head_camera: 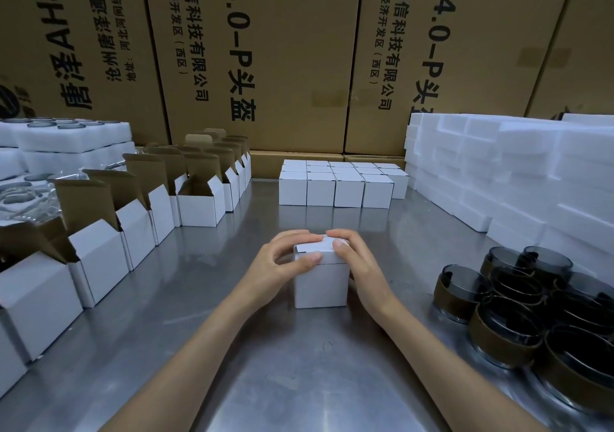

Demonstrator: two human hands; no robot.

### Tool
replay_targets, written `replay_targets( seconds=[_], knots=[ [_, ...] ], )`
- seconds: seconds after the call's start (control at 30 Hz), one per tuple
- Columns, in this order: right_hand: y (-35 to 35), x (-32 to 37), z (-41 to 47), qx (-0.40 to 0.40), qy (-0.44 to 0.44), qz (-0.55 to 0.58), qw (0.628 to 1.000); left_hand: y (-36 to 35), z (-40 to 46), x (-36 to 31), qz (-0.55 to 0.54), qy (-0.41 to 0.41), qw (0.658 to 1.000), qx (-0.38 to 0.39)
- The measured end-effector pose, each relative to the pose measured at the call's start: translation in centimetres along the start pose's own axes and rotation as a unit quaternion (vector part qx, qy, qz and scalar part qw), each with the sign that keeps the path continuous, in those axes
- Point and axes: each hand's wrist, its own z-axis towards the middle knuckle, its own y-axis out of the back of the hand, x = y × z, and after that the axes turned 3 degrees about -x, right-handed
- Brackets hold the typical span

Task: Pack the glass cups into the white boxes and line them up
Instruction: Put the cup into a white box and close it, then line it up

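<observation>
My left hand (285, 259) and right hand (357, 259) grip the white box (320, 282) from both sides, fingers curled over its closed lid. It stands on the surface (232, 348); the packed rows (335, 185) lie straight ahead, well apart.

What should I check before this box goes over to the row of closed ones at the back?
1. Lid on the box in hand: looks folded down flat, ok.
2. Tuck flap fully seated: cannot tell, fingers cover the top edges.
3. Cup inside: cannot tell, box is closed.
4. Grip: left hand and right hand both hold the top, ok.
5. Path along the table to the closed boxes: nothing in between, ok.
6. Supply: open boxes wait on the left, glass cups on the right, ok.
</observation>
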Motion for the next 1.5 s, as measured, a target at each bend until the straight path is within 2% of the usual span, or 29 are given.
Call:
replay_targets(
  seconds=[0.33, 0.47, 0.67, 0.77, 0.87, 0.97, 1.1, 1.2, 1.33, 1.5],
  knots=[
    [-0.2, -0.4, 0.2, 0.028, 0.019, -0.037, 0.999, -0.4, 0.1, 0.3, -0.016, 0.039, 0.999, 0.014],
    [-0.5, -0.4, 0.0, -0.013, 0.062, -0.108, 0.992, -0.7, 0.1, 0.3, -0.006, 0.023, 1.0, 0.01],
    [-0.6, -0.3, -0.8, -0.101, 0.121, -0.329, 0.931, -0.5, 0.5, 0.8, 0.009, 0.022, 1.0, -0.004],
    [-1.3, -0.2, -0.9, -0.106, 0.138, -0.391, 0.904, -0.7, 0.9, 1.5, -0.008, 0.04, 0.999, -0.011],
    [-1.9, -1.0, -0.6, -0.093, 0.098, -0.43, 0.893, -1.1, 1.3, 2.0, -0.053, 0.074, 0.996, -0.005],
    [-1.8, -1.7, 0.8, -0.124, 0.073, -0.457, 0.878, -1.3, 2.4, 2.3, -0.075, 0.096, 0.992, -0.021],
    [0.1, -3.2, 4.3, -0.23, 0.005, -0.451, 0.862, -0.7, 4.8, 3.4, -0.027, 0.109, 0.992, -0.052],
    [2.2, -4.4, 7.6, -0.317, -0.068, -0.413, 0.851, 0.0, 6.9, 4.7, -0.02, 0.108, 0.991, -0.07],
    [5.3, -5.9, 12.2, -0.427, -0.121, -0.346, 0.827, 1.1, 10.4, 6.9, -0.025, 0.107, 0.986, -0.124],
    [8.4, -7.6, 17.5, -0.479, -0.153, -0.297, 0.811, 2.5, 15.1, 9.7, -0.003, 0.125, 0.978, -0.165]
  ],
)
